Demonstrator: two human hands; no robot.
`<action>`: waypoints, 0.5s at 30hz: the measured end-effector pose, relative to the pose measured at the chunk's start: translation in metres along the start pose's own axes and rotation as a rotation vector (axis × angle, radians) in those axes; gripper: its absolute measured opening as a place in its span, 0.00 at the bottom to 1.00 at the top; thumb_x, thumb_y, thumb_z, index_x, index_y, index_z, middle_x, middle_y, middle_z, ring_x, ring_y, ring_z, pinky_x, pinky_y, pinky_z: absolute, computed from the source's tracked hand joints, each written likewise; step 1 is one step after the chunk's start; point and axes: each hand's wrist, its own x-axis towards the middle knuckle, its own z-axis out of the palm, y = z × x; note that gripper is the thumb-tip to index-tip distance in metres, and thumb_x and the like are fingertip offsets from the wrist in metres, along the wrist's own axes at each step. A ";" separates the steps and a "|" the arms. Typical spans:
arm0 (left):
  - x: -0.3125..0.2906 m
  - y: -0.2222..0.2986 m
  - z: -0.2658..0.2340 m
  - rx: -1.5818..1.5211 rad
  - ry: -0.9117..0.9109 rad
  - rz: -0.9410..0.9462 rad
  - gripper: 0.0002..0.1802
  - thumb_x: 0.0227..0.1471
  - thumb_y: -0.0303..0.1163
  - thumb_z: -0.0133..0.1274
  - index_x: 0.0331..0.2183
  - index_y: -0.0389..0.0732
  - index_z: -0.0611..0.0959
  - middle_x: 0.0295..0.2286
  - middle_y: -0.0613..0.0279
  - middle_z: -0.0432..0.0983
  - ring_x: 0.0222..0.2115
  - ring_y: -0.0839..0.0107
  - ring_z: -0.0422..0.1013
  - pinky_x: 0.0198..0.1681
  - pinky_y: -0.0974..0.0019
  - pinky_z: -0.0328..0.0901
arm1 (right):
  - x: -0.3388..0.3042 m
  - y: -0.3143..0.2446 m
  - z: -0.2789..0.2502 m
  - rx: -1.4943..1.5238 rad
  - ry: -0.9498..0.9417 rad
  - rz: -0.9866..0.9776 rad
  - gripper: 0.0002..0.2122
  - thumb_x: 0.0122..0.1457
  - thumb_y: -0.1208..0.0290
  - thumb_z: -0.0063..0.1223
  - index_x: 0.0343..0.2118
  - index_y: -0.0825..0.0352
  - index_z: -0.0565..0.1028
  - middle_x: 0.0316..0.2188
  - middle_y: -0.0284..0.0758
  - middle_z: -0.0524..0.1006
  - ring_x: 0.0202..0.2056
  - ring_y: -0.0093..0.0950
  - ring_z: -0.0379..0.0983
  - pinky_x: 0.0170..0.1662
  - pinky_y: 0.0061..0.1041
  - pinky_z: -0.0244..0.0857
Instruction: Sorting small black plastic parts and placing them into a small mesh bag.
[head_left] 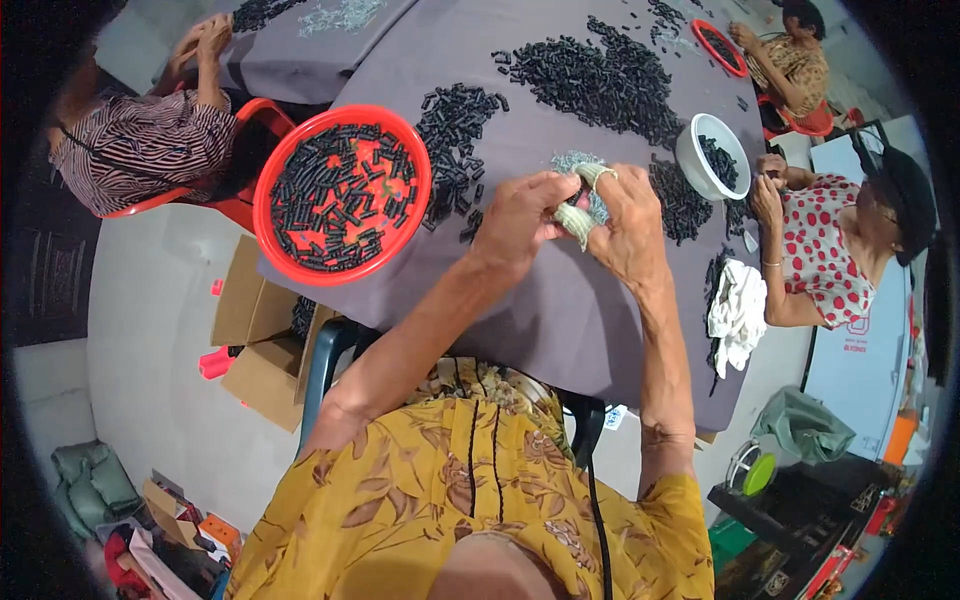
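Over the grey cloth-covered table, my left hand (pixel 522 222) and my right hand (pixel 630 228) meet with fingertips drawn together. Pale green fabric finger covers (pixel 574 226) show at the fingertips, seemingly on my right thumb and index finger. Whatever is pinched between the hands is small and mostly hidden by the fingers. Just beyond them lies a little heap of light blue-grey bits (pixel 573 160). Left of my left hand, short black tube-like pieces (pixel 455 130) are spread in a pile. More black pieces (pixel 682 205) lie right of my right hand.
A red basin (pixel 424 190) of black pieces stands at the table's left edge, a white bowl (pixel 688 160) at the right. A large black pile (pixel 600 85) lies farther back. A white cloth (pixel 737 315) rests on the right edge. Several people sit around; cardboard boxes (pixel 262 375) stand below left.
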 end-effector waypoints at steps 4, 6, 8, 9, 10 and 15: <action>0.010 -0.003 -0.007 0.044 -0.027 0.005 0.11 0.55 0.36 0.45 0.33 0.37 0.76 0.29 0.65 0.72 0.30 0.79 0.68 0.33 0.74 0.65 | 0.003 0.007 0.004 0.022 -0.008 0.028 0.14 0.38 0.70 0.60 0.30 0.69 0.73 0.26 0.39 0.72 0.31 0.39 0.68 0.38 0.34 0.59; 0.016 -0.004 -0.008 0.002 -0.017 -0.004 0.12 0.55 0.36 0.45 0.34 0.37 0.76 0.29 0.65 0.72 0.30 0.79 0.69 0.33 0.74 0.66 | 0.003 0.014 0.006 0.019 -0.025 0.057 0.15 0.39 0.70 0.60 0.30 0.69 0.73 0.26 0.39 0.72 0.31 0.39 0.68 0.38 0.34 0.59; 0.020 -0.005 -0.009 -0.041 -0.004 -0.014 0.13 0.56 0.37 0.45 0.34 0.37 0.76 0.30 0.65 0.73 0.30 0.79 0.69 0.33 0.74 0.66 | 0.003 0.019 0.008 0.017 -0.045 0.085 0.15 0.39 0.70 0.61 0.30 0.69 0.73 0.26 0.38 0.72 0.32 0.39 0.68 0.38 0.34 0.59; 0.021 -0.005 -0.011 -0.039 -0.001 -0.020 0.14 0.56 0.37 0.44 0.35 0.37 0.77 0.31 0.65 0.73 0.31 0.78 0.70 0.33 0.74 0.67 | 0.004 0.021 0.009 0.034 -0.028 0.086 0.15 0.39 0.69 0.61 0.30 0.69 0.73 0.25 0.38 0.72 0.31 0.39 0.68 0.38 0.34 0.59; 0.022 -0.004 -0.011 -0.036 0.003 -0.025 0.14 0.56 0.37 0.44 0.36 0.37 0.77 0.32 0.65 0.73 0.31 0.78 0.70 0.33 0.74 0.67 | 0.005 0.023 0.010 0.051 -0.012 0.087 0.15 0.39 0.68 0.61 0.30 0.69 0.73 0.25 0.38 0.72 0.31 0.39 0.68 0.38 0.34 0.59; 0.028 0.001 -0.011 0.037 0.035 -0.057 0.15 0.55 0.38 0.46 0.37 0.37 0.77 0.32 0.64 0.75 0.31 0.78 0.71 0.33 0.74 0.68 | 0.009 0.030 0.013 0.048 -0.039 0.098 0.15 0.39 0.67 0.62 0.30 0.69 0.73 0.24 0.38 0.71 0.30 0.38 0.68 0.38 0.34 0.59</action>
